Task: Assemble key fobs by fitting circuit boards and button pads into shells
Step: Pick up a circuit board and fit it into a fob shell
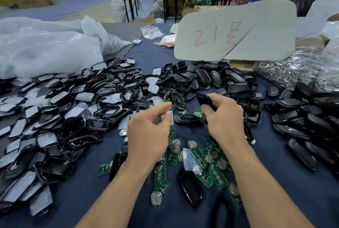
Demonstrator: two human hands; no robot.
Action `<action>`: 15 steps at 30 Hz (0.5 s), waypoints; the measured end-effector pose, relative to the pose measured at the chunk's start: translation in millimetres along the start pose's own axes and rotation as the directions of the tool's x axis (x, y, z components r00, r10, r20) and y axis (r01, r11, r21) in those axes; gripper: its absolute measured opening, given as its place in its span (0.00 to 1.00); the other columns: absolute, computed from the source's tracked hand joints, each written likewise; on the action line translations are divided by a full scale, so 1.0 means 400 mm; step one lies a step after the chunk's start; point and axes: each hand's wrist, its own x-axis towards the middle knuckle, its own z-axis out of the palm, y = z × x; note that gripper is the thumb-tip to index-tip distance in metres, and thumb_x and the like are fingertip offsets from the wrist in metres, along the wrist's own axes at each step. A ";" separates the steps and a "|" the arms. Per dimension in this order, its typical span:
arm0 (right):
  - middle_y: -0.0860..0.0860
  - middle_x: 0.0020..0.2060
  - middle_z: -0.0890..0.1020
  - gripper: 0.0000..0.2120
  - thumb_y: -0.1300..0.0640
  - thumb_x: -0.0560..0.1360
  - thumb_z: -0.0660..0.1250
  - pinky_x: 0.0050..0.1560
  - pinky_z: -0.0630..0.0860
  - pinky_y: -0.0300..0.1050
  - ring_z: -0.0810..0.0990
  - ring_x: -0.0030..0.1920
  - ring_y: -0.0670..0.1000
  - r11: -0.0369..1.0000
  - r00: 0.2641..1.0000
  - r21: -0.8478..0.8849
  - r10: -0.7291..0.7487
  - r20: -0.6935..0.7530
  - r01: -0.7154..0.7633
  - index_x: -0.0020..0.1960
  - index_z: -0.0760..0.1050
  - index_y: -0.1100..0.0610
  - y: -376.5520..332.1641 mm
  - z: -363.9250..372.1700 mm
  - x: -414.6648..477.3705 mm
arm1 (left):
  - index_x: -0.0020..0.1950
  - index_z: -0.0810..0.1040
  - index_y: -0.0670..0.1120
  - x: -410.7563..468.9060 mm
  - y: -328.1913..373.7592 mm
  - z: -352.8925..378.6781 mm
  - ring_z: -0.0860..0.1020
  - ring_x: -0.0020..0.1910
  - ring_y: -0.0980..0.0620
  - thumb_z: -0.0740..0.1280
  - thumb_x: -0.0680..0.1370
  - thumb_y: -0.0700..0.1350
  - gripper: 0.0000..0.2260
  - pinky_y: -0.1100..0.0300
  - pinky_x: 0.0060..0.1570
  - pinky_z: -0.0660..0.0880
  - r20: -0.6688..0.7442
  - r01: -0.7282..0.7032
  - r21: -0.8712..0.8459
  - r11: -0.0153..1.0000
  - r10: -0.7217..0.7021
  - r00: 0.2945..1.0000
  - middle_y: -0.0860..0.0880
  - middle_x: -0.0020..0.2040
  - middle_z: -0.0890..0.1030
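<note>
Head view, workbench under dark blue cloth (88, 202).

- Right hand (225, 117): raised above the bench centre, thumb and fingers curled round a black shell (204, 100). The shell sticks out up and to the left of the fist; most of it is hidden by the fingers.
- Left hand (148, 130): raised just beside the right, apart from it. Fingers loosely curled, index finger reaching forward. Something small and grey shows under the fingers, blurred; cannot tell whether it is pinched.
- Green circuit boards (217, 174), each with a coin cell: scattered loose on the cloth below and between both forearms, several overlapping.
- Translucent button pad (189, 159): lies on the boards, near the right wrist.
- Single glossy black shell (190, 189): lies on the cloth between the forearms.
- Left heap: black front frames with white film (55, 99).
- Right heap: closed black back shells (300, 126).
- Far side: clear plastic bags (45, 49) at left, a grey board marked "21" in red (234, 33), and a bag of metal rings (293, 70) at right.
</note>
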 end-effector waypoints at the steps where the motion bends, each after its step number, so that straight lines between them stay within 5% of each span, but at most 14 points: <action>1: 0.39 0.35 0.85 0.07 0.58 0.75 0.72 0.43 0.80 0.42 0.84 0.39 0.43 0.994 1.000 0.113 0.005 -0.020 -0.003 0.46 0.82 0.45 -0.021 -0.002 -0.016 | 0.60 0.80 0.73 -0.004 0.004 -0.001 0.82 0.49 0.66 0.73 0.78 0.42 0.24 0.74 0.55 0.76 0.043 -0.056 0.029 0.998 0.055 0.998 0.68 0.48 0.84; 3: 0.33 0.35 0.84 0.08 0.57 0.72 0.74 0.40 0.79 0.33 0.84 0.38 0.37 0.977 0.999 0.214 -0.019 0.030 0.012 0.47 0.84 0.43 -0.062 0.003 -0.042 | 0.71 0.71 0.74 -0.013 0.008 0.001 0.77 0.61 0.69 0.74 0.77 0.37 0.35 0.80 0.60 0.68 0.154 -0.174 0.079 0.982 0.161 0.975 0.67 0.63 0.80; 5: 0.42 0.36 0.87 0.06 0.55 0.72 0.73 0.43 0.83 0.45 0.85 0.37 0.46 0.962 0.986 0.274 -0.042 0.163 -0.004 0.47 0.85 0.47 -0.081 0.020 -0.059 | 0.74 0.67 0.74 -0.016 0.003 0.007 0.67 0.73 0.72 0.73 0.75 0.31 0.43 0.81 0.65 0.62 0.248 -0.248 0.067 0.966 0.225 0.942 0.69 0.76 0.68; 7: 0.53 0.39 0.88 0.07 0.53 0.74 0.70 0.48 0.83 0.57 0.86 0.44 0.59 0.917 0.946 0.389 -0.044 0.321 -0.089 0.47 0.86 0.53 -0.095 0.026 -0.065 | 0.72 0.69 0.75 -0.013 -0.003 0.008 0.65 0.74 0.71 0.72 0.75 0.28 0.43 0.79 0.66 0.62 0.256 -0.262 0.098 0.960 0.230 0.939 0.68 0.78 0.66; 10: 0.49 0.40 0.89 0.10 0.51 0.76 0.68 0.49 0.83 0.43 0.87 0.45 0.49 0.807 0.912 0.549 -0.033 0.409 -0.217 0.45 0.88 0.50 -0.093 0.012 -0.052 | 0.71 0.74 0.68 -0.009 -0.008 0.003 0.72 0.68 0.72 0.71 0.81 0.38 0.28 0.77 0.65 0.66 0.171 -0.257 0.118 0.959 0.235 0.957 0.68 0.68 0.77; 13: 0.43 0.44 0.88 0.09 0.54 0.76 0.70 0.54 0.81 0.43 0.86 0.48 0.46 0.993 0.993 0.113 0.004 0.121 -0.018 0.50 0.87 0.44 -0.037 -0.010 -0.020 | 0.69 0.79 0.62 -0.010 -0.005 0.001 0.82 0.47 0.69 0.66 0.84 0.44 0.17 0.78 0.47 0.72 0.091 -0.131 0.062 0.989 0.125 0.988 0.68 0.43 0.85; 15: 0.49 0.61 0.83 0.19 0.59 0.79 0.66 0.65 0.75 0.47 0.81 0.61 0.53 0.974 0.978 -0.224 0.030 0.208 0.018 0.66 0.80 0.42 -0.017 -0.013 -0.013 | 0.65 0.79 0.63 -0.005 0.000 0.004 0.84 0.35 0.60 0.65 0.85 0.41 0.17 0.72 0.39 0.76 0.057 0.018 -0.070 0.997 -0.014 0.998 0.57 0.35 0.85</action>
